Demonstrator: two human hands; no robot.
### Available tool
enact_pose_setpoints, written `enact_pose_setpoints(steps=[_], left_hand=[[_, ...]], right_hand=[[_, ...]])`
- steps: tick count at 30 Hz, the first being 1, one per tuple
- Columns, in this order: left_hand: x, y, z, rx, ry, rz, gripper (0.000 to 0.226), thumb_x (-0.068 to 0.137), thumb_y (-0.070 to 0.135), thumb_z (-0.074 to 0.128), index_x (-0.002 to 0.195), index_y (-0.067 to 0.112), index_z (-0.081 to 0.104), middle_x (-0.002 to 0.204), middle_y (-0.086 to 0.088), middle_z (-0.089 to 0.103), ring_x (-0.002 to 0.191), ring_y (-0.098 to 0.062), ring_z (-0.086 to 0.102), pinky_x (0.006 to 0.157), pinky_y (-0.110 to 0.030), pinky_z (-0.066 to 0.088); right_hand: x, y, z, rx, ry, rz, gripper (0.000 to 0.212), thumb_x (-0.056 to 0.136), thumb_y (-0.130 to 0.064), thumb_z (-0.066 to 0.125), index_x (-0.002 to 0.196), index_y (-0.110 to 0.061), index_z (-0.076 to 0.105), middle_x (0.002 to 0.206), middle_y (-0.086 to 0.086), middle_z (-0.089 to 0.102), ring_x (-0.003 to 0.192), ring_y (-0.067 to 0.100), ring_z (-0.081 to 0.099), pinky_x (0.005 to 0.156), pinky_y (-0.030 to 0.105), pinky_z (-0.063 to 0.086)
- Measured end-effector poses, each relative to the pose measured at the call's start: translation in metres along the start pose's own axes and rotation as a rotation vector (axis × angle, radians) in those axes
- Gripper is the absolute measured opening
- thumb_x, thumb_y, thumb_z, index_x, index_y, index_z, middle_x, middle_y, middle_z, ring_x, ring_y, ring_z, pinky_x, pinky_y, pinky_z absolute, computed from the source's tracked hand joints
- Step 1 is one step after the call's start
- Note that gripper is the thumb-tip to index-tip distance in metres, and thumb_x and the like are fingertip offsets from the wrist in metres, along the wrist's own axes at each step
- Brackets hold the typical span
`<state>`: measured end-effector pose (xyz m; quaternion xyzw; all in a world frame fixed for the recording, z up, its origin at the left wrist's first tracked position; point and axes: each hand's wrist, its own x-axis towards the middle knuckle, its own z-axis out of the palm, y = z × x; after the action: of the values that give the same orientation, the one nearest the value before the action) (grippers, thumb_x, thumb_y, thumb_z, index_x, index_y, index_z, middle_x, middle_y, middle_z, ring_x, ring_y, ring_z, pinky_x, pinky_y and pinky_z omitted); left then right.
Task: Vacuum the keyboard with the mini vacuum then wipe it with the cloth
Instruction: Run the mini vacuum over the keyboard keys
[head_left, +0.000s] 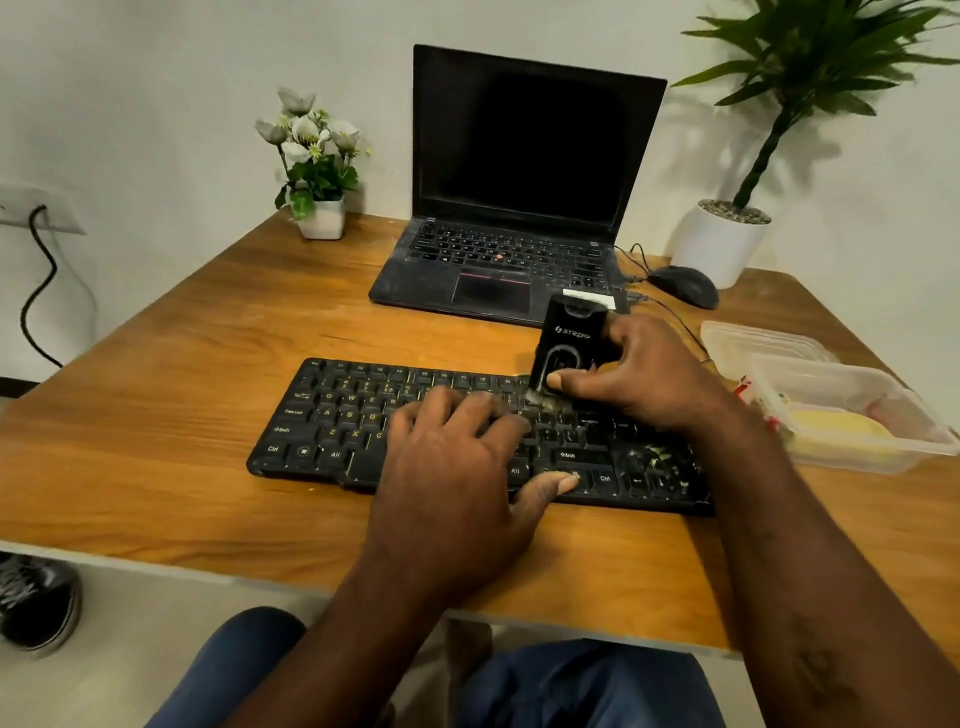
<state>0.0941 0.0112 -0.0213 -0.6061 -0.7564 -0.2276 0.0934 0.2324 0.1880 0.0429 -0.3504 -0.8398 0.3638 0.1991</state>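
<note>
On the worktop, the left hand rests on the keyboard, fingers spread; the right hand, fingers curled round the vacuum, holds it upright, nozzle on the keyboard's upper keys.

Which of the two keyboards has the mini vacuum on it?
The separate black keyboard nearest the person: the right hand holds the mini vacuum on its upper keys and the left hand rests on it. The laptop behind is untouched.
</note>
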Motion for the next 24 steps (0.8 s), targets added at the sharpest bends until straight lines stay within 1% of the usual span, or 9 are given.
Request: enact_pose_setpoints(steps=[2, 4, 7, 9, 11, 14, 16, 20, 24], left_hand=[[0.002, 0.0, 0.001, -0.003, 0.0, -0.004, 0.062, 0.088, 0.079, 0.046, 0.126, 0.035, 0.067, 0.123, 0.011, 0.063, 0.114, -0.015, 0.048, 0.093, -0.043, 0.041], [0.003, 0.0, 0.002, -0.006, 0.005, -0.005, 0.061, 0.088, 0.079, 0.046, 0.125, 0.034, 0.067, 0.123, 0.011, 0.063, 0.114, -0.015, 0.049, 0.094, -0.043, 0.042], [0.004, -0.001, 0.003, -0.006, -0.005, -0.001, 0.063, 0.089, 0.078, 0.045, 0.127, 0.033, 0.067, 0.126, 0.011, 0.064, 0.117, -0.016, 0.051, 0.097, -0.045, 0.043], [0.004, -0.001, 0.003, -0.005, -0.021, -0.001, 0.063, 0.09, 0.077, 0.045, 0.13, 0.033, 0.066, 0.128, 0.011, 0.063, 0.12, -0.016, 0.05, 0.098, -0.045, 0.042], [0.004, -0.001, 0.002, -0.001, -0.038, -0.001, 0.063, 0.091, 0.076, 0.043, 0.133, 0.033, 0.064, 0.132, 0.011, 0.062, 0.123, -0.016, 0.049, 0.1, -0.045, 0.041], [0.005, -0.001, 0.001, 0.0, -0.049, -0.006, 0.066, 0.091, 0.077, 0.038, 0.134, 0.034, 0.063, 0.134, 0.011, 0.062, 0.125, -0.016, 0.049, 0.101, -0.046, 0.041], [0.004, -0.001, 0.001, -0.001, -0.049, -0.004, 0.07, 0.091, 0.08, 0.035, 0.134, 0.033, 0.064, 0.133, 0.012, 0.061, 0.125, -0.015, 0.048, 0.102, -0.045, 0.041], [0.004, -0.001, -0.001, -0.008, -0.054, -0.003, 0.073, 0.09, 0.082, 0.034, 0.135, 0.032, 0.063, 0.133, 0.012, 0.061, 0.125, -0.016, 0.047, 0.103, -0.045, 0.041], [0.004, 0.0, -0.002, -0.006, -0.085, -0.006, 0.077, 0.089, 0.084, 0.03, 0.14, 0.034, 0.059, 0.138, 0.013, 0.057, 0.13, -0.015, 0.042, 0.107, -0.046, 0.038]], right_hand=[[0.003, 0.001, -0.003, -0.111, 0.132, -0.013, 0.049, 0.08, -0.03, 0.087, 0.122, -0.019, 0.066, 0.104, -0.011, 0.071, 0.085, 0.001, 0.069, 0.065, 0.011, 0.052], [0.003, 0.0, -0.005, -0.13, 0.161, -0.045, 0.052, 0.08, -0.031, 0.087, 0.126, -0.021, 0.065, 0.105, -0.013, 0.07, 0.087, -0.004, 0.066, 0.064, 0.008, 0.047], [-0.003, -0.005, -0.004, 0.033, -0.016, -0.054, 0.041, 0.078, -0.026, 0.088, 0.112, -0.027, 0.065, 0.103, -0.009, 0.074, 0.088, -0.001, 0.072, 0.066, 0.011, 0.054], [-0.002, -0.005, 0.001, 0.021, -0.064, -0.058, 0.04, 0.078, -0.024, 0.088, 0.109, -0.032, 0.063, 0.102, -0.01, 0.073, 0.089, 0.002, 0.072, 0.067, 0.015, 0.057], [0.003, -0.004, 0.004, -0.059, 0.048, -0.047, 0.044, 0.08, -0.027, 0.087, 0.118, -0.028, 0.064, 0.105, -0.014, 0.071, 0.087, 0.004, 0.071, 0.066, 0.016, 0.056], [0.005, -0.004, 0.002, -0.176, 0.237, -0.031, 0.057, 0.08, -0.03, 0.087, 0.131, -0.018, 0.063, 0.107, -0.014, 0.067, 0.089, 0.001, 0.063, 0.067, 0.008, 0.044], [0.001, -0.004, 0.003, -0.119, 0.21, -0.059, 0.053, 0.079, -0.03, 0.087, 0.127, -0.02, 0.065, 0.105, -0.018, 0.066, 0.087, -0.005, 0.063, 0.065, 0.004, 0.045], [-0.004, -0.01, 0.014, 0.012, -0.013, -0.06, 0.041, 0.079, -0.027, 0.087, 0.112, -0.033, 0.063, 0.104, -0.014, 0.072, 0.093, 0.003, 0.071, 0.074, 0.022, 0.059], [0.007, -0.009, 0.017, -0.124, 0.153, -0.012, 0.057, 0.079, -0.032, 0.087, 0.13, -0.021, 0.063, 0.112, -0.011, 0.071, 0.095, 0.009, 0.07, 0.083, 0.034, 0.063]])
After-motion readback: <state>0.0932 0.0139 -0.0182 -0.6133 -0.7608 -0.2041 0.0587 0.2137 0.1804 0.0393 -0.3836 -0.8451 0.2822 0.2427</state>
